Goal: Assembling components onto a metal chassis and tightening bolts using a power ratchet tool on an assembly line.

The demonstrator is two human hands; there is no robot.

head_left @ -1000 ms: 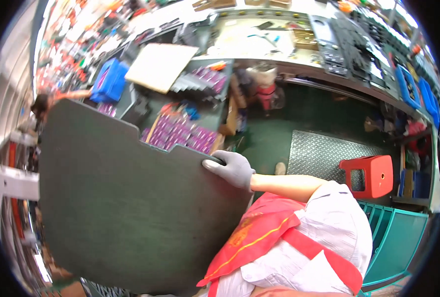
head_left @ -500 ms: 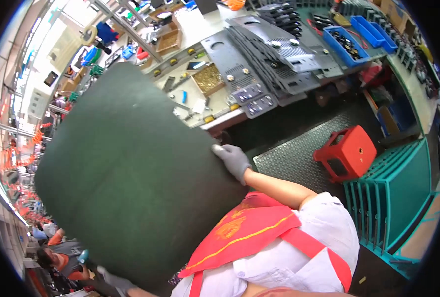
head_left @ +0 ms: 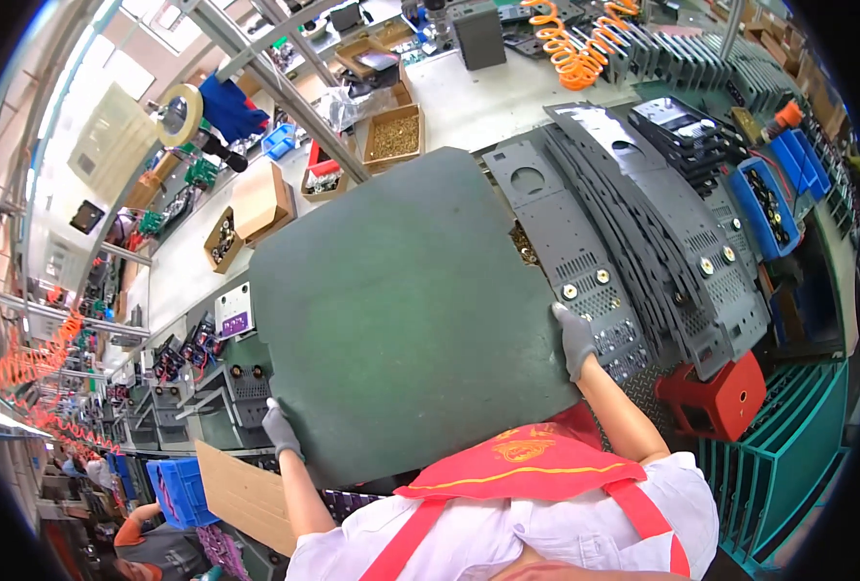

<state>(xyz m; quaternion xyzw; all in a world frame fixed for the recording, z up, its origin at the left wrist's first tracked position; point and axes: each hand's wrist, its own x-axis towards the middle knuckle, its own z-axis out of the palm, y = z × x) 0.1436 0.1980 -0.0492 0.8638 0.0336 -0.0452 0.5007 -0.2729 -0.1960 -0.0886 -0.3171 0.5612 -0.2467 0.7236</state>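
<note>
1 dk green sheet [head_left: 406,320], held flat-ish in front of the red apron [head_left: 517,460], covering part of the tabletop [head_left: 449,97]. Broad face toward cam; near edge along the apron, far rt corner pointing up the view, toward the tabletop's back. Approx square, so long axis unclear; whole thing skewed, L side lower than R. 1 notch on R edge, far half.

2 hands, both in gray gloves. L hand [head_left: 282,433]: low on L edge near the close corner, forearm angled up & slightly L, grip grasping the sheet. R hand [head_left: 575,341]: on R edge, higher than L, forearm angled up-L, elbow out, grip grasping the sheet too. Fingers of both mostly hidden.

R of sheet: perforated gray panels [head_left: 585,237], overlapped, can't count; 2 blue bins [head_left: 782,242] beyond. Below them 1 red stool [head_left: 735,402], next to teal frames [head_left: 808,426], several. Low L: 1 cardboard pc [head_left: 246,499], 1 blue crate [head_left: 178,492], 1 co-worker w/ orange sleeve [head_left: 133,528].
</note>
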